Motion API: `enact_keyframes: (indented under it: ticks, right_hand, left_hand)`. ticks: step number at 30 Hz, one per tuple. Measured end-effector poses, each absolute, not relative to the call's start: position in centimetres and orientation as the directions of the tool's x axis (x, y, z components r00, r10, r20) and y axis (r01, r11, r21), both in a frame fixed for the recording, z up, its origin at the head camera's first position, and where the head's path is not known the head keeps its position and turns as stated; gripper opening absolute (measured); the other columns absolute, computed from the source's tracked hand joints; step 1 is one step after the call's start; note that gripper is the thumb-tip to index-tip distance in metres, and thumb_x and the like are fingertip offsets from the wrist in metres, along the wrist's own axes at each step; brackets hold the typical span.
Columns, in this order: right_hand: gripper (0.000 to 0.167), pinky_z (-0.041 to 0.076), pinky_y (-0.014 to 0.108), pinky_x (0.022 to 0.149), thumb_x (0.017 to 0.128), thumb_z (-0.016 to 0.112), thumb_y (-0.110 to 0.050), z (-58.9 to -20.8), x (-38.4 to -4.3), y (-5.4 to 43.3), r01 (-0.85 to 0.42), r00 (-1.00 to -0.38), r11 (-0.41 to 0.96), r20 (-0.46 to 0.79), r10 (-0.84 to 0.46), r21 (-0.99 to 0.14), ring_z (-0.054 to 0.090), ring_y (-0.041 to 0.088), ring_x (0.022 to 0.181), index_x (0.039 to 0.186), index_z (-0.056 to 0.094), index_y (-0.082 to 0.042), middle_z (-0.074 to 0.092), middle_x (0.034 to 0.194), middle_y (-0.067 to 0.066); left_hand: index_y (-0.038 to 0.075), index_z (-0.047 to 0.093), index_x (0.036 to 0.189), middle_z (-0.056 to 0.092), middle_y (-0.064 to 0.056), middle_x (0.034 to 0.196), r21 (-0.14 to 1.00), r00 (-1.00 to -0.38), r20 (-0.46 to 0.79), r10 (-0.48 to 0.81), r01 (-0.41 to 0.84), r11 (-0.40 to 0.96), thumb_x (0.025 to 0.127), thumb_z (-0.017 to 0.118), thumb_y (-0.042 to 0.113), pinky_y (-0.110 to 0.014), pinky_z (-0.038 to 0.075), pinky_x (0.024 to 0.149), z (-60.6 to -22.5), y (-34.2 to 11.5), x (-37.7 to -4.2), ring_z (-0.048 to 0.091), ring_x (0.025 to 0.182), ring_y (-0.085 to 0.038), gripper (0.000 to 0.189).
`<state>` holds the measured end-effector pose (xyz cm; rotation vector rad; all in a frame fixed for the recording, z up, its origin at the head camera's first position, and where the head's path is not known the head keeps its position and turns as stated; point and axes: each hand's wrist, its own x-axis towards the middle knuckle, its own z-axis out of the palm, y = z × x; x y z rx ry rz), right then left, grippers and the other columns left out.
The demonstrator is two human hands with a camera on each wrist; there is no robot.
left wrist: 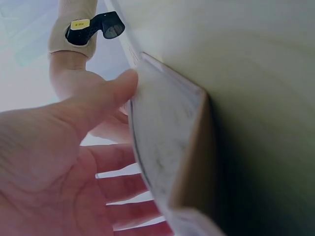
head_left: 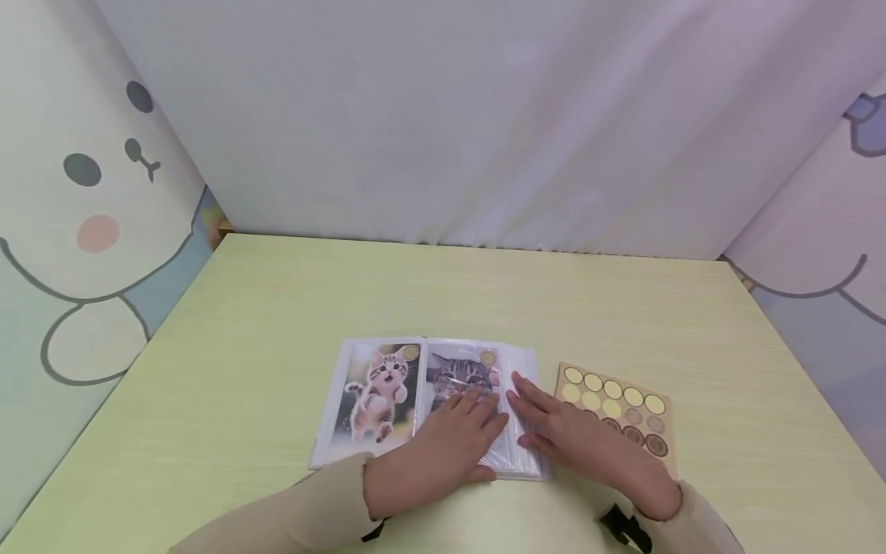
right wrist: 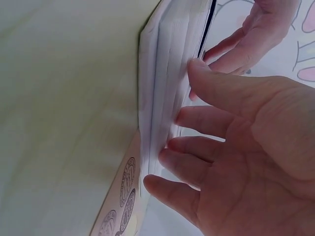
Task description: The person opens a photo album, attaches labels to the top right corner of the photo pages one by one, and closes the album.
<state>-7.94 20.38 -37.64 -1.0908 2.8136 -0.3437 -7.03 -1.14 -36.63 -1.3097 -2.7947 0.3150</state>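
A photo album (head_left: 328, 419) lies spread on the table, with a leaping kitten picture (head_left: 377, 396) on its left page and a tabby cat picture (head_left: 460, 369) on its right page. Each picture carries a round sticker near its upper right corner. My left hand (head_left: 443, 442) rests with extended fingers across the cat picture, covering its lower part. Along the right edge of the album my right hand (head_left: 571, 431) touches the page border with its fingertips. In the right wrist view, its fingers lie along the stacked page edges (right wrist: 170, 83).
Right of the album, partly under my right forearm, lies a brown sticker sheet (head_left: 667, 431) with rows of yellow and brown circles. Black cameras are strapped to both wrists. A pale curtain (head_left: 443, 123) hangs behind the table (head_left: 242, 308), with cartoon-printed cloths at both sides.
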Motion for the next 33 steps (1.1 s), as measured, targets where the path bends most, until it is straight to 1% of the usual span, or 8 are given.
enact_keyframes:
  ticks: [6, 10, 15, 19, 22, 24, 29, 33]
  right_hand:
    - [0.051, 0.055, 0.038, 0.079, 0.092, 0.056, -0.028, -37.6, -7.9, 20.3, -0.645, -0.742, 0.725, -0.03, -0.67, -0.241, 0.06, 0.035, 0.106, 0.136, 0.046, -0.003, 0.034, 0.147, 0.018]
    - [0.051, 0.055, 0.039, 0.078, 0.093, 0.055, -0.027, -37.6, -7.9, 20.4, -0.637, -0.746, 0.732, -0.045, -0.664, -0.242, 0.059, 0.036, 0.108, 0.136, 0.045, -0.003, 0.033, 0.148, 0.018]
    - [0.051, 0.055, 0.04, 0.078, 0.093, 0.054, -0.027, -37.8, -8.0, 20.4, -0.63, -0.749, 0.734, -0.049, -0.661, -0.254, 0.059, 0.036, 0.107, 0.137, 0.045, -0.004, 0.032, 0.148, 0.017]
    - [0.049, 0.055, 0.039, 0.078, 0.093, 0.055, -0.027, -38.1, -8.1, 20.5, -0.642, -0.745, 0.728, -0.028, -0.667, -0.241, 0.059, 0.035, 0.108, 0.136, 0.047, -0.004, 0.033, 0.148, 0.018]
    - [0.049, 0.054, 0.039, 0.08, 0.093, 0.055, -0.026, -38.0, -8.1, 20.4, -0.641, -0.745, 0.729, -0.032, -0.666, -0.24, 0.057, 0.035, 0.112, 0.135, 0.047, -0.004, 0.033, 0.148, 0.017]
    - [0.049, 0.054, 0.039, 0.081, 0.092, 0.056, -0.025, -37.8, -8.0, 20.3, -0.631, -0.749, 0.735, -0.05, -0.661, -0.249, 0.056, 0.035, 0.113, 0.135, 0.047, -0.004, 0.032, 0.148, 0.017]
    - [0.049, 0.055, 0.039, 0.08, 0.091, 0.058, -0.023, -37.9, -8.0, 20.3, -0.627, -0.752, 0.737, -0.053, -0.657, -0.252, 0.057, 0.036, 0.111, 0.134, 0.048, -0.003, 0.033, 0.148, 0.018]
    - [0.049, 0.056, 0.038, 0.077, 0.091, 0.058, -0.022, -37.9, -8.0, 20.4, -0.632, -0.749, 0.732, -0.043, -0.661, -0.255, 0.06, 0.036, 0.106, 0.134, 0.048, -0.002, 0.034, 0.147, 0.019]
  left_hand:
    - [0.016, 0.048, 0.133, 0.05, -0.003, 0.134, -0.082, -0.639, -0.041, 0.768, 0.768, 0.635, 0.082, 0.055, 0.057, -0.033, 0.041, 0.104, -36.3, -1.7, -7.0, 0.045, 0.128, -0.022, 0.066]
    - [0.016, 0.049, 0.132, 0.051, -0.003, 0.133, -0.037, -0.638, -0.031, 0.769, 0.77, 0.637, 0.084, 0.056, 0.054, -0.034, 0.041, 0.104, -36.1, -2.0, -7.0, 0.045, 0.128, -0.023, 0.062]
    - [0.016, 0.049, 0.13, 0.051, -0.004, 0.133, -0.004, -0.644, -0.013, 0.765, 0.765, 0.644, 0.086, 0.055, 0.052, -0.034, 0.042, 0.103, -36.0, -2.2, -7.0, 0.047, 0.126, -0.023, 0.057]
    - [0.016, 0.049, 0.13, 0.052, -0.004, 0.131, 0.002, -0.63, 0.009, 0.776, 0.776, 0.63, 0.088, 0.052, 0.05, -0.032, 0.043, 0.102, -36.0, -2.5, -7.0, 0.05, 0.123, -0.021, 0.054]
    - [0.016, 0.05, 0.13, 0.054, -0.003, 0.128, 0.004, -0.623, 0.031, 0.782, 0.782, 0.623, 0.09, 0.052, 0.048, -0.029, 0.045, 0.099, -36.0, -2.6, -6.9, 0.053, 0.118, -0.018, 0.051]
    - [0.017, 0.05, 0.13, 0.055, -0.002, 0.126, 0.021, -0.63, 0.033, 0.776, 0.777, 0.629, 0.091, 0.052, 0.046, -0.028, 0.047, 0.096, -35.7, -2.7, -6.8, 0.055, 0.115, -0.017, 0.049]
    - [0.019, 0.052, 0.13, 0.057, 0.0, 0.125, 0.117, -0.654, 0.046, 0.755, 0.754, 0.646, 0.092, 0.053, 0.039, -0.028, 0.054, 0.084, -35.0, -3.2, -6.6, 0.058, 0.111, -0.016, 0.043]
    - [0.018, 0.056, 0.126, 0.063, 0.002, 0.116, 0.149, -0.648, 0.16, 0.745, 0.762, 0.631, 0.091, 0.057, 0.034, -0.024, 0.056, 0.071, -34.8, -3.8, -6.4, 0.062, 0.102, -0.012, 0.039]
